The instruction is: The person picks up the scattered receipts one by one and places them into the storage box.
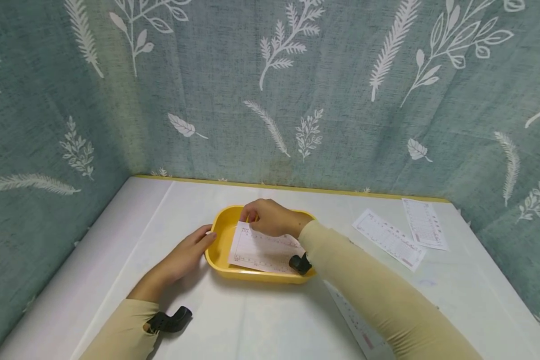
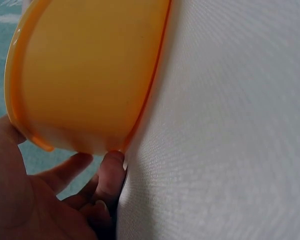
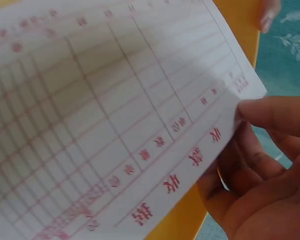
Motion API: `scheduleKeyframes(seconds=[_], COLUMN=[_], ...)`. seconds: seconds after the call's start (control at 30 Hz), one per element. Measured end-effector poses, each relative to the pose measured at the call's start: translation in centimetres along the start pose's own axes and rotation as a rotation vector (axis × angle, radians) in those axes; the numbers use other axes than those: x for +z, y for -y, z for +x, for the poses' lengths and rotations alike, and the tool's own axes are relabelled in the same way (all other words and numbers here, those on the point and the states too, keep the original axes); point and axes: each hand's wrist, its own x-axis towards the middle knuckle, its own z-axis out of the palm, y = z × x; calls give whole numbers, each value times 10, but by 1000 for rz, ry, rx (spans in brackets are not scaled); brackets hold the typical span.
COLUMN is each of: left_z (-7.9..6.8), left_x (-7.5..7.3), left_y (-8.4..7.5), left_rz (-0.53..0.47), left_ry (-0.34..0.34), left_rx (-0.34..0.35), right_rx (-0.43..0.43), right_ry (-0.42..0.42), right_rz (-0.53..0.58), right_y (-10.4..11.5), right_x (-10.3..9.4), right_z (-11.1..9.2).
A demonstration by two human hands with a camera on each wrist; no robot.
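Note:
A yellow plastic basin with rounded corners sits on the white table. My left hand holds its left end, the thumb over the rim and the fingers against the outer wall, as the left wrist view of the basin shows. Reaching over the basin, my right hand pinches a printed receipt slip by one edge between thumb and fingers. Red characters and a ruled grid cover the slip in the right wrist view. It lies tilted within the basin, its right part hidden by my forearm.
Two more printed slips overlap on the table at right, one nearer and one farther. Another slip lies partly under my right forearm. A green leaf-patterned curtain stands behind the table's yellow back edge.

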Motion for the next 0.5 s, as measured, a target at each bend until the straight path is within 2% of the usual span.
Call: scheduleKeyframes(seconds=[0.2, 0.5], left_z=[0, 0], left_x=[3, 1], left_y=[-3, -4], left_rz=[5, 3], left_ry=[4, 4], left_rx=[-16, -22], right_rx=[25, 63], right_ry=[102, 169], right_rz=[-47, -95], right_y=[1, 1], right_x=[-2, -4], right_z=[-2, -2])
